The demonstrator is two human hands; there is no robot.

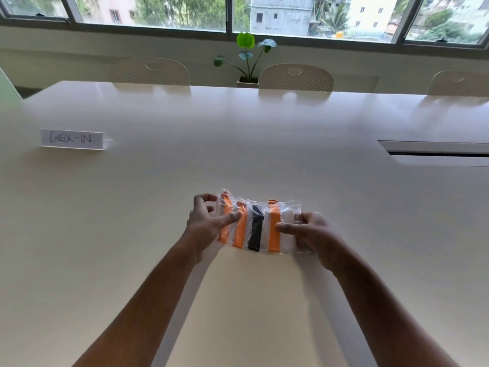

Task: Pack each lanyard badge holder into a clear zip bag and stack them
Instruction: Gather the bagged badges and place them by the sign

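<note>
A row of several clear zip bags [258, 225] stands on edge on the white table [238, 144], each with a lanyard badge holder inside: orange ones, a black one [256, 229] and a white one [288, 235]. My left hand [205, 221] grips the left end of the row, thumb across the front of an orange holder [240, 229]. At the row's right end my right hand [309, 233] holds the bags, its thumb pressing beside another orange holder [274, 226]. The bags sit pressed together between both hands.
A folded paper sign reading CHECK-IN [71, 139] stands at the left. A cable slot [436, 151] is set into the table at the right. Chairs [295, 78] and a potted plant [247, 59] line the far side under the window.
</note>
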